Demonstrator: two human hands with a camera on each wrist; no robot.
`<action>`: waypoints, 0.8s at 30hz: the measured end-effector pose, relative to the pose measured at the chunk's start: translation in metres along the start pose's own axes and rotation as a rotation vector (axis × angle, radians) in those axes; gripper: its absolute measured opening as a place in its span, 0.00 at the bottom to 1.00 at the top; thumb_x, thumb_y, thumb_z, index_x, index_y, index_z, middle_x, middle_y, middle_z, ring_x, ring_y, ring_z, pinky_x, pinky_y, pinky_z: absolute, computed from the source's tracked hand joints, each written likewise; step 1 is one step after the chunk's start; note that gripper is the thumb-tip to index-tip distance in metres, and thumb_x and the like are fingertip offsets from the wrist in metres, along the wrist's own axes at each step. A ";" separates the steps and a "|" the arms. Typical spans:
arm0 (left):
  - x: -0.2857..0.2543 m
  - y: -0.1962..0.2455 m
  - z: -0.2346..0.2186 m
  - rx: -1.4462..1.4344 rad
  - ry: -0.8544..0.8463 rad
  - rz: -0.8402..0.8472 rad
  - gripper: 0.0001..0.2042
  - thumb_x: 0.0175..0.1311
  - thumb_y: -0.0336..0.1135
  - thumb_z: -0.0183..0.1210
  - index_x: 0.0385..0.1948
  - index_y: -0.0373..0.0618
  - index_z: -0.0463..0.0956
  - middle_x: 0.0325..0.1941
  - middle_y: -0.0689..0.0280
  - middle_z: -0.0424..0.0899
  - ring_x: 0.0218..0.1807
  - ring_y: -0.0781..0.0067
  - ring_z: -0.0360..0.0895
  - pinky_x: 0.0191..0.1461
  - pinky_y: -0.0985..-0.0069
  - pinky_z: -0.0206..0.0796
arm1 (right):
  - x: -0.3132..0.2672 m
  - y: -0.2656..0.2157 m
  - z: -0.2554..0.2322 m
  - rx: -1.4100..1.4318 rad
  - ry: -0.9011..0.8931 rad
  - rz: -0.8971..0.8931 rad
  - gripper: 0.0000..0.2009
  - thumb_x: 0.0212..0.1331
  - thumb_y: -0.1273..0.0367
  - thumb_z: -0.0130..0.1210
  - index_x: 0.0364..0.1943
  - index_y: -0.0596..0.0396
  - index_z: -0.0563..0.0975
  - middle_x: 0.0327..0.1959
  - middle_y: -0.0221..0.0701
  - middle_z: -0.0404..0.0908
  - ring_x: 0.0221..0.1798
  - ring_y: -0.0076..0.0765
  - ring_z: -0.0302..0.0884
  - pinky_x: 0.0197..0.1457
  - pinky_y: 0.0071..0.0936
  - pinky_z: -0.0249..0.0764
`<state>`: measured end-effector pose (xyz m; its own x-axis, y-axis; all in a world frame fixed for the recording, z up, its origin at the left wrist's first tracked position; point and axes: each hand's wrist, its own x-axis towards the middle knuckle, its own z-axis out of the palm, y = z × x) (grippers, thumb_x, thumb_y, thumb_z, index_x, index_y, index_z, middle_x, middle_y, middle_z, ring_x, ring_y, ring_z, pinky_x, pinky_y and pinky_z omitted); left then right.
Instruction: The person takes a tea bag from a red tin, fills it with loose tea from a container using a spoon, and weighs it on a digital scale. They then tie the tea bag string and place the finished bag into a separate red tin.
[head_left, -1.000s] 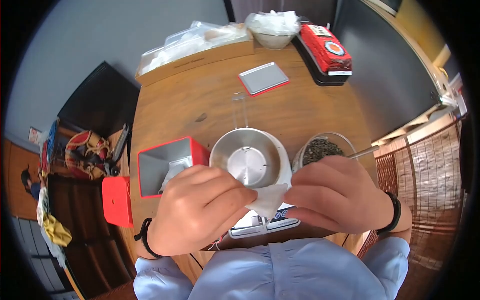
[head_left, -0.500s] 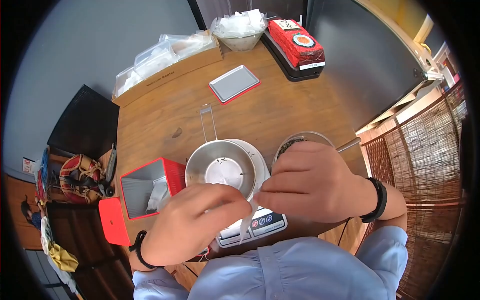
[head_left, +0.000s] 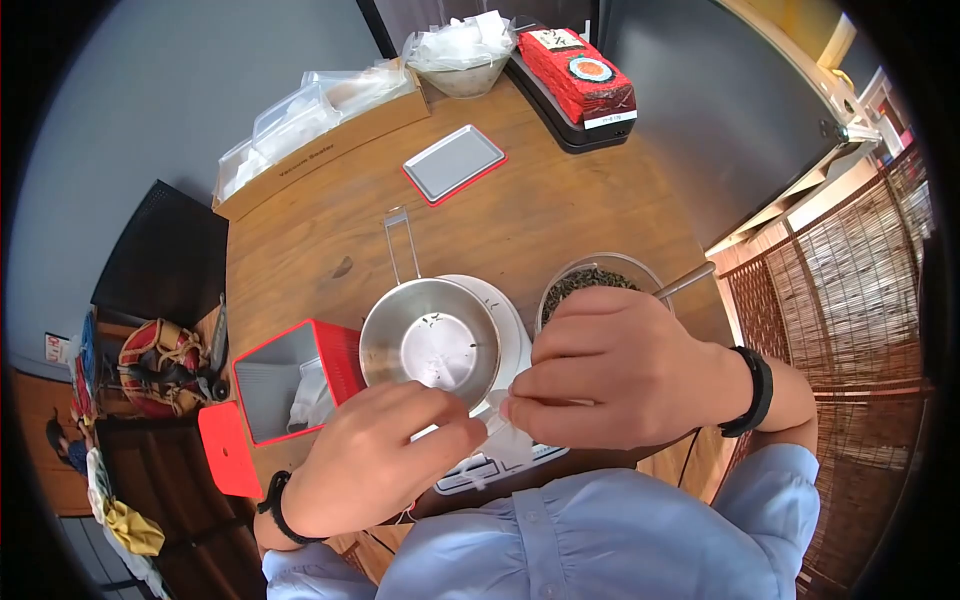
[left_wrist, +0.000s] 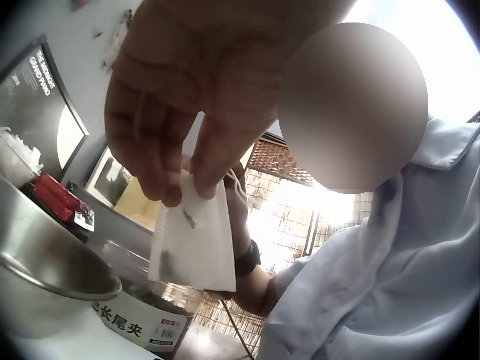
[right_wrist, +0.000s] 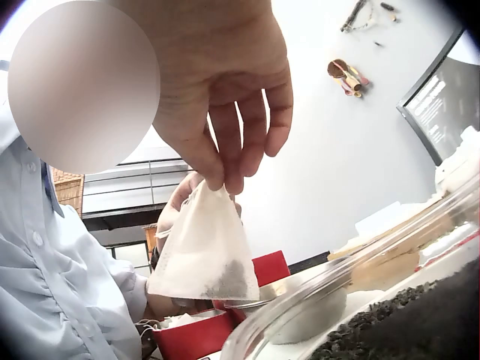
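white bag [right_wrist: 199, 251] prob v light & soft, paper-thin fabric; a dark patch shows thru near one bottom corner in the right wrist view, so what weight there is likely sits low; body looks limp, would fold or crease if squeezed; not slippery i'd guess, but thin enough to tear if yanked; best hold = top edge, pinched w/ fingertips, one hand per side, bottom left free to hang; a thin pale loop [left_wrist: 237, 184] by the top looks like string, easy to snag, tho can't tell for sure.

pos: bag hangs btwn the two hands, below the fingertips, mouth end up, in front of the steel pan [head_left: 383, 335] & above the near part of the white scale [head_left: 513, 330]; pan sits on the scale, bag apart from the pan.

left hand [head_left: 390, 450]: thumb & fingers pinched on the bag's top, barely any gap at the tips; right hand [head_left: 625, 375]: thumb & forefinger tips together on the top edge, other fingers loosely bent, nothing else held.

nearby on the surface [head_left: 300, 270]: red tin [head_left: 345, 350] left of pan, w/ pale stuff [head_left: 312, 395] inside; clear container [head_left: 568, 268] of dark leaf [head_left: 600, 280] just beyond right hand, spoon handle [head_left: 688, 279] sticking out to the right.
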<state>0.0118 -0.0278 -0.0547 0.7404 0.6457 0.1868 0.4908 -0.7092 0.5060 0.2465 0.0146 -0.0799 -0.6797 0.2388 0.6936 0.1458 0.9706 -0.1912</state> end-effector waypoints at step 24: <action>-0.009 0.011 0.002 0.383 -0.147 0.017 0.10 0.41 0.30 0.58 0.29 0.45 0.76 0.23 0.71 0.71 0.27 0.74 0.73 0.30 0.76 0.64 | -0.020 -0.007 -0.014 0.168 -0.437 -0.160 0.06 0.41 0.68 0.57 0.21 0.50 0.71 0.17 0.22 0.65 0.24 0.27 0.69 0.29 0.25 0.64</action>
<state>0.0116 -0.0421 -0.0523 0.7939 0.6055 0.0557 0.5931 -0.7913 0.1490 0.2693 0.0037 -0.0824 -0.9271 0.0182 0.3743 -0.0781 0.9675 -0.2405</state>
